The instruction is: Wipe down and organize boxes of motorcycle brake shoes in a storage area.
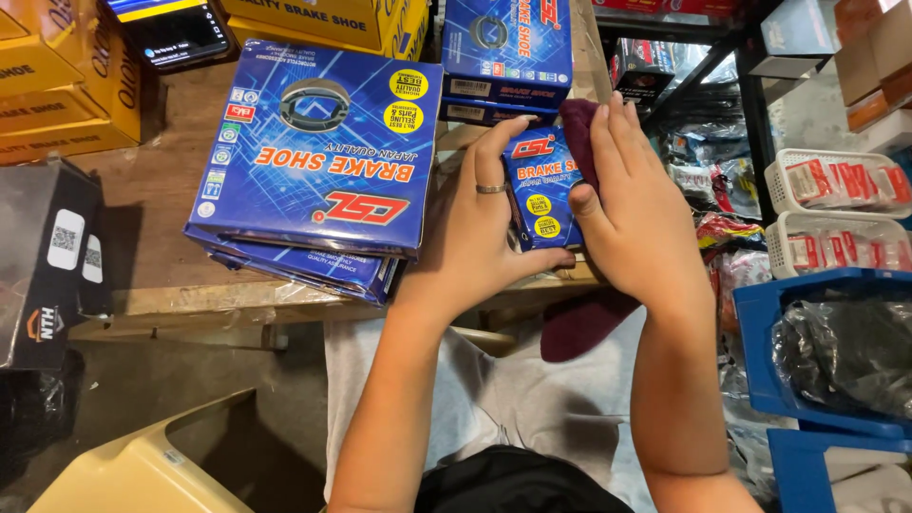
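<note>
Worn wooden table (157,195); stack of flat blue boxes (318,157); yellow boxes (62,85); phone (176,33).

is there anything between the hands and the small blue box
Partly. The left hand grips the small blue box bare, thumb under its lower edge. The right hand holds a dark maroon cloth that lies between its fingers and the box's far side.

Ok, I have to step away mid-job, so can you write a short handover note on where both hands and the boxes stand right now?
Left hand: holds the small blue cardboard box by its left edge, a ring on one finger.
Right hand: presses a dark maroon cloth against the box's right side and back.
Nearby: a stack of large flat blue cardboard boxes lies on the wooden bench, left of the hands.
Done: the small box is lifted and gripped.
Left: whether wiping is finished cannot be told.
</note>
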